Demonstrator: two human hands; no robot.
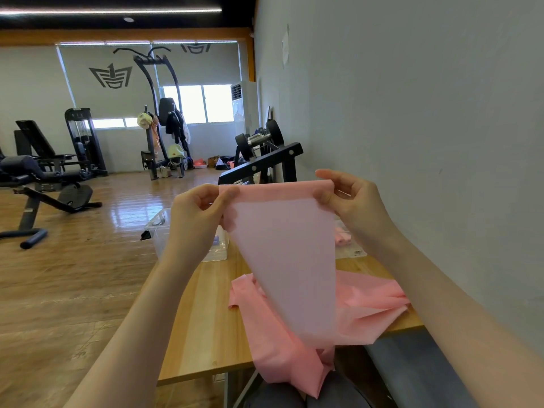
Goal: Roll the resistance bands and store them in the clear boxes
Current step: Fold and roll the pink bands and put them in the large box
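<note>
Both hands are raised in front of the person, each pinching 1 top corner of a pink resistance band [282, 260]. The left hand [195, 214] has its fingers curled, thumb and fingertips closed on the band's upper left corner. The right hand [350, 201] grips the upper right corner the same way, thumb in front and fingers curled behind, with the index finger standing a little higher than the rest.

The band is thin, matte and slightly translucent, so the fingers behind it show through as darker patches. Its top edge is folded over into a narrow, deeper pink strip stretched flat between the 2 hands. Below them the sheet hangs smooth, then gathers into loose, crumpled folds on the wooden table [203, 325] beneath the forearms, with 1 end spilling over the near table edge onto the person's lap.

Beyond the left hand, partly hidden by it, stands a clear box [160, 228] of glossy transparent plastic. Beyond and below the right hand a 2nd clear box [351, 251] holds small pink rolls [343, 237], mostly hidden by the hanging band and the right wrist.
</note>
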